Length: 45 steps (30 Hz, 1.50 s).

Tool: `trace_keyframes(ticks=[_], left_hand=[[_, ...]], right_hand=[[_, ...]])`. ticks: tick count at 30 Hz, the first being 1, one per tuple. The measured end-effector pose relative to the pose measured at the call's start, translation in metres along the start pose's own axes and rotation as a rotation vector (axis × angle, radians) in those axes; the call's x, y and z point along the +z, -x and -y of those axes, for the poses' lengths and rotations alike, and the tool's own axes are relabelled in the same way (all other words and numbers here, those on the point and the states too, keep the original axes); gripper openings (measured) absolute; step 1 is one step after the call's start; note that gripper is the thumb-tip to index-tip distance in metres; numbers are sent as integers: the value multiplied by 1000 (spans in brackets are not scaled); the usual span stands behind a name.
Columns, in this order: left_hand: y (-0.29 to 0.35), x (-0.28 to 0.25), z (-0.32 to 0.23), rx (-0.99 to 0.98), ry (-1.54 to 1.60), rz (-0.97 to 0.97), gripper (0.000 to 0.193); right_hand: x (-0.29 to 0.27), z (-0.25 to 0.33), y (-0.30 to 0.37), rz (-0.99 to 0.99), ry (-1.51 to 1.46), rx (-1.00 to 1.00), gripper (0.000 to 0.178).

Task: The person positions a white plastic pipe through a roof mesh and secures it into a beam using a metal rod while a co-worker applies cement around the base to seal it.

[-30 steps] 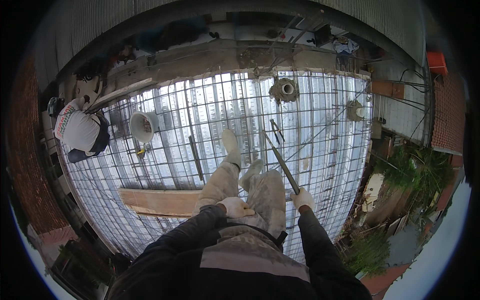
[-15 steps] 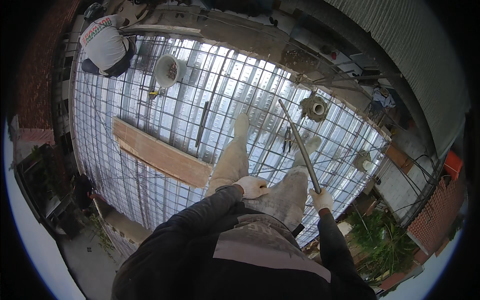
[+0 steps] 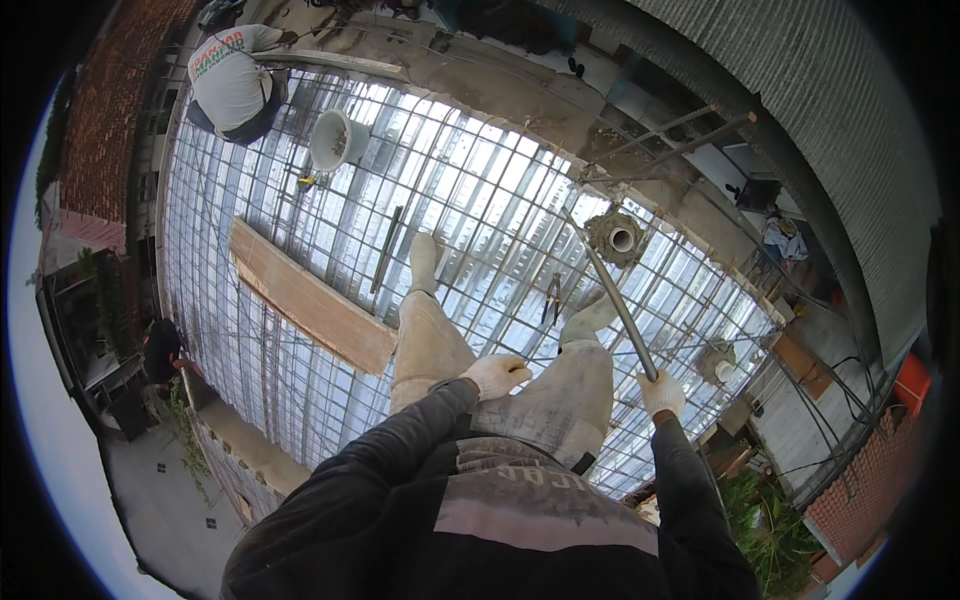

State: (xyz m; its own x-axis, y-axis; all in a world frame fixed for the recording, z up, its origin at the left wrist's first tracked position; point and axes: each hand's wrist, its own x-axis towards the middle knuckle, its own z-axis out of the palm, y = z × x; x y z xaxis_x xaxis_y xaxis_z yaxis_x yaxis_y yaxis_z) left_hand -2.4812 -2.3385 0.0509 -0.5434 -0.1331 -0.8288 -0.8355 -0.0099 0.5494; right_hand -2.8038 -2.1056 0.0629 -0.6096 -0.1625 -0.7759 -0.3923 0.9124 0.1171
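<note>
My right hand [image 3: 661, 394], in a white knitted glove, is wrapped round the lower end of a long grey metal pipe [image 3: 619, 302]. The pipe slants away to the upper left, its far end close to the rebar mesh [image 3: 480, 160] over shiny ribbed decking. My left hand [image 3: 497, 376], gloved too, is closed in front of my thighs; whatever its fingers hold, if anything, is hidden. Pliers-like cutters [image 3: 552, 299] lie on the mesh between my feet and the pipe. Just beyond the pipe's far half, a white pipe stub [image 3: 622, 240] stands in a mound of mortar.
A wooden plank [image 3: 310, 295] lies on the mesh at left, near dark bars [image 3: 387, 250]. Farther off are a white bucket [image 3: 338, 140] and a yellow tool [image 3: 306, 181]. A co-worker [image 3: 232, 85] crouches at the far left corner; another person [image 3: 163, 350] is at the left edge.
My view has shifted and turned slightly. My left foot and knee appear farther left, and my right knee is more bent. The right hand keeps its hold on the pipe.
</note>
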Motion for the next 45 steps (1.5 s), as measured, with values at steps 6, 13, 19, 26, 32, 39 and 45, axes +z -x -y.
trace_keyframes(ticks=[6, 13, 19, 26, 32, 39, 45], left_hand=[[-121, -54, 68, -134, -33, 44, 48], [-355, -129, 106, -32, 107, -163, 51], [-543, -132, 100, 30, 470, -244, 60], [-641, -133, 95, 126, 854, -290, 58], [-651, -126, 84, 76, 1005, -265, 40], [-667, -119, 87, 152, 1011, -257, 42], [-688, -119, 71, 122, 1071, -250, 35]], right_hand=[[43, 77, -43, -34, -72, 99, 53], [122, 202, -196, -119, -192, 31, 52], [184, 239, -356, -147, -196, -28, 52], [202, 266, -420, -169, -164, -156, 52], [232, 259, -449, -179, -160, -121, 53], [229, 250, -469, -244, -80, -143, 54], [199, 234, -492, -178, -58, -180, 62]])
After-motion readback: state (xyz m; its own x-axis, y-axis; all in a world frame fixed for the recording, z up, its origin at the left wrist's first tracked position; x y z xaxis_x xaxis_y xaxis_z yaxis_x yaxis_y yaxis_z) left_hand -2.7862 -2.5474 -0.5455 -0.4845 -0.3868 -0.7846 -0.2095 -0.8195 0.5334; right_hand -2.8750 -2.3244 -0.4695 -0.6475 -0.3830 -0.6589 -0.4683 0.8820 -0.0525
